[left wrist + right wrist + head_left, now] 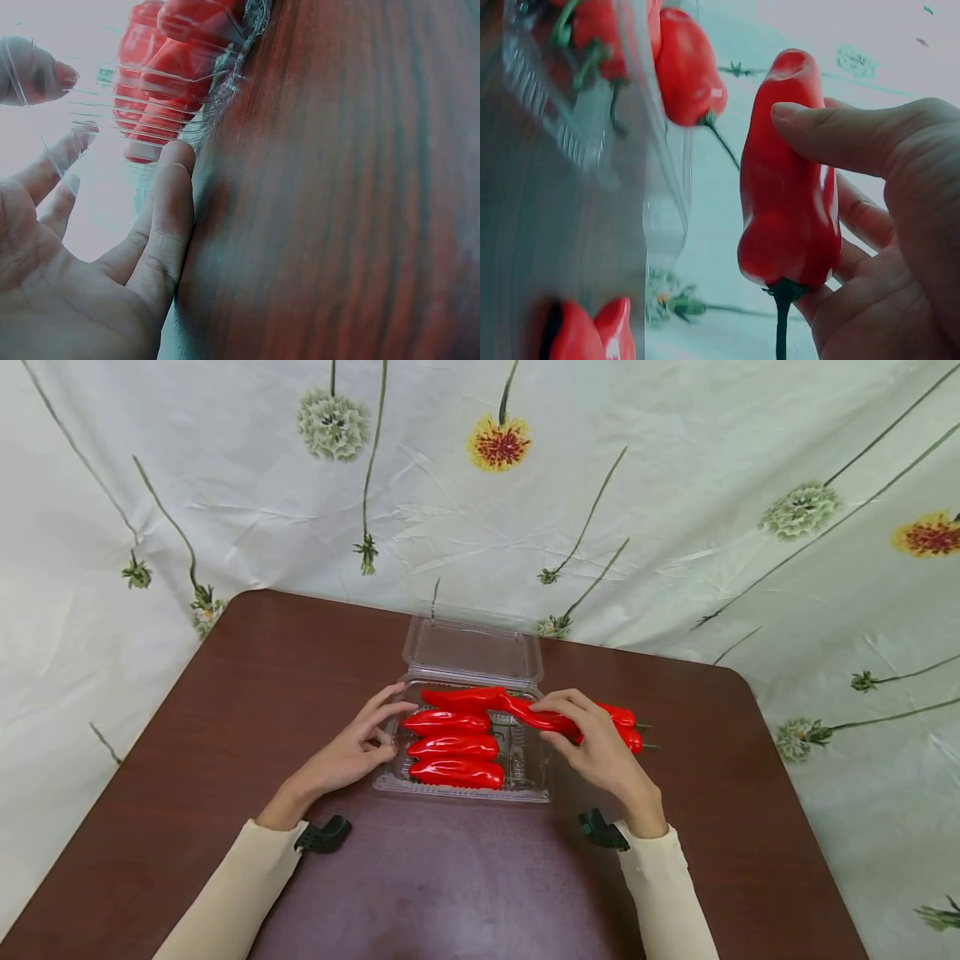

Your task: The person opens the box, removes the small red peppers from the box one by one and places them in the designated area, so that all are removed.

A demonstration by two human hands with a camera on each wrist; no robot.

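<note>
A clear plastic clamshell box (534,795) lies on the table, its lid tilted back. Inside it several long red peppers (456,772) form a column on the left side, their green stems toward the right. At the box's left wall is my left hand (352,747), its fingers extended and fingertips against the plastic. My right hand (600,739) grips another red pepper (780,217) between thumb and fingers, over the box's upper right side. In the right wrist view this pepper's green stem points down.
More red peppers (626,717) lie on the table just right of the box, partly hidden behind the right hand. The open lid (472,652) reaches toward the brown table's (315,647) far edge. Beyond it hangs a white flowered cloth (420,485).
</note>
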